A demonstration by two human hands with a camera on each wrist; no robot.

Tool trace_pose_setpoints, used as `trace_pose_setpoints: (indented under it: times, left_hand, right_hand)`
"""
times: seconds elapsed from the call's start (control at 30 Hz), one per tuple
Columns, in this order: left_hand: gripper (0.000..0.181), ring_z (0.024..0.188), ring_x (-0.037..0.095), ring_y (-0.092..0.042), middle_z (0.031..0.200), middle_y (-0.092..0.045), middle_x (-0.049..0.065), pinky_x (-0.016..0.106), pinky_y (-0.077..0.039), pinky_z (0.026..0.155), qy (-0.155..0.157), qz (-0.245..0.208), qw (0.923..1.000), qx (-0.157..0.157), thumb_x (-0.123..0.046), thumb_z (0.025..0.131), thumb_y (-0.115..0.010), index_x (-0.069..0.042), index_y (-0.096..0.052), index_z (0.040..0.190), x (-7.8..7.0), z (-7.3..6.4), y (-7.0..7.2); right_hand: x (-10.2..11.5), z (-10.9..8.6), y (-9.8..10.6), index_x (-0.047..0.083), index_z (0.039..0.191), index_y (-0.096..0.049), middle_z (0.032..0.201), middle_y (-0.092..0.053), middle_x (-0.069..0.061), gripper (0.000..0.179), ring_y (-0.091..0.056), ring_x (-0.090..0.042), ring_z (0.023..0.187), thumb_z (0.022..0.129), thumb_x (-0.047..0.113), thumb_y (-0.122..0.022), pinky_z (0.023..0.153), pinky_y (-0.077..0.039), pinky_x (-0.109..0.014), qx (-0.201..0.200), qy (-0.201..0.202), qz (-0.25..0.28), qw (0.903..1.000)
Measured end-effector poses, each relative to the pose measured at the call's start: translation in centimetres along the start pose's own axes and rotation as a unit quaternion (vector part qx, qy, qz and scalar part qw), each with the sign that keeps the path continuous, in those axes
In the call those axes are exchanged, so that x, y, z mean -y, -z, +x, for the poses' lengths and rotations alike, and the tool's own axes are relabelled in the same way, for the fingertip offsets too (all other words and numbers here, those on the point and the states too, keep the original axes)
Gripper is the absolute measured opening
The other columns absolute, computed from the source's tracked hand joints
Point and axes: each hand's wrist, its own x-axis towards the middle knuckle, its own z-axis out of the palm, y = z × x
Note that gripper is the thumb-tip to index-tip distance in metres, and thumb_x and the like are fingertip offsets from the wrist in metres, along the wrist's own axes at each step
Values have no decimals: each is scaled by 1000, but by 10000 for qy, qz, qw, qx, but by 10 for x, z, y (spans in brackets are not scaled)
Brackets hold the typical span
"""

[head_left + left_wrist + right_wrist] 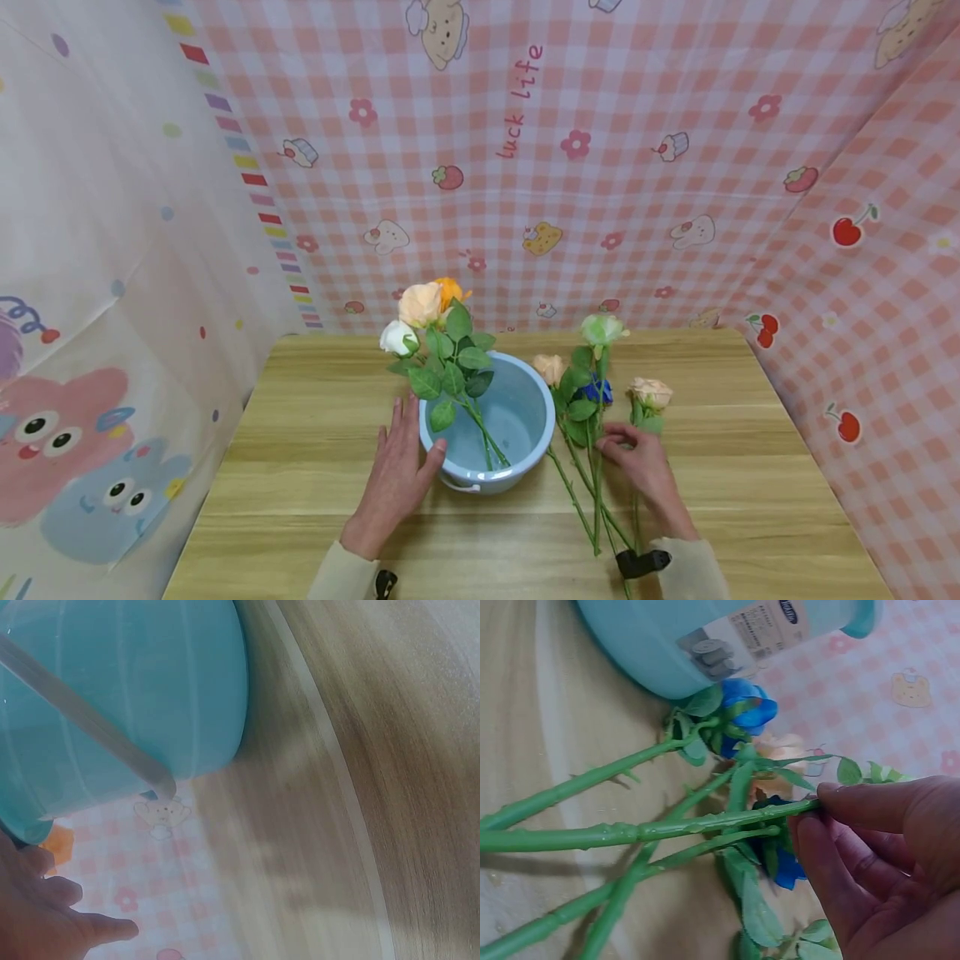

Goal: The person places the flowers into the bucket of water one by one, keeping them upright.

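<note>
A light blue bucket (525,404) stands on the wooden table. My left hand (393,479) rests against its left side, thumb at the rim and the other fingers extended along the outside. Inside the bucket lean a peach rose (420,304), a white rose (397,338) and an orange flower (448,292), blooms hanging past the rim at the far left. On the right, my right hand (645,467) pinches the stem (727,820) of a pale green rose (602,330) between thumb and index finger. That stem passes over other stems on the table.
Under and beside the held rose lie a peach rose (549,368), a blue rose (598,389) and another peach rose (651,392). The right wrist view shows a second blue rose (746,712) by the bucket. A pink checked cloth (480,208) hangs behind the table.
</note>
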Motion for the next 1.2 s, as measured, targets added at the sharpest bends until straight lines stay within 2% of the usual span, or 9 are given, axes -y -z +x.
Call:
trace_pose_setpoints:
  times: [0.27,0.43,0.57,0.83,1.2]
  left_hand:
    - [82,155,46,-17,167,-23,26,73,-18,117,-24,14,10000,-15,-44,105,-48,7,-17,162,1,1,0]
    - [80,154,46,-18,165,-25,28,74,-18,117,-52,34,10000,-72,-37,104,-52,8,-18,161,1,1,-1]
    - [79,154,47,-19,165,-25,28,74,-19,116,-47,66,9999,-89,-37,104,-51,8,-19,161,1,2,-2]
    - [80,155,45,-18,165,-25,28,73,-18,117,-35,-5,10000,-68,-38,104,-51,8,-20,161,-1,1,-1]
    - [78,154,46,-18,165,-26,27,75,-19,116,-25,67,10000,-43,-35,104,-53,8,-20,161,0,2,-2]
  right_hand:
    - [9,-4,11,-1,135,-63,117,-70,-13,42,-66,-15,96,98,16,-71,83,-55,-28,-105,39,210,9997]
    - [14,-3,15,-7,134,-62,113,-70,-14,40,-69,-11,91,98,11,-70,83,-60,-27,-239,127,711,9971]
    - [19,-2,17,-10,133,-61,110,-70,-14,40,-72,-10,90,99,9,-69,83,-60,-27,-326,260,986,9942]
    - [32,-4,20,-9,132,-63,112,-72,-18,38,-73,-9,87,100,10,-69,81,-60,-25,-480,477,1165,9909]
    - [55,-9,19,-8,128,-66,110,-74,-13,35,-74,-7,88,98,10,-72,79,-60,-24,-835,839,1387,9832]
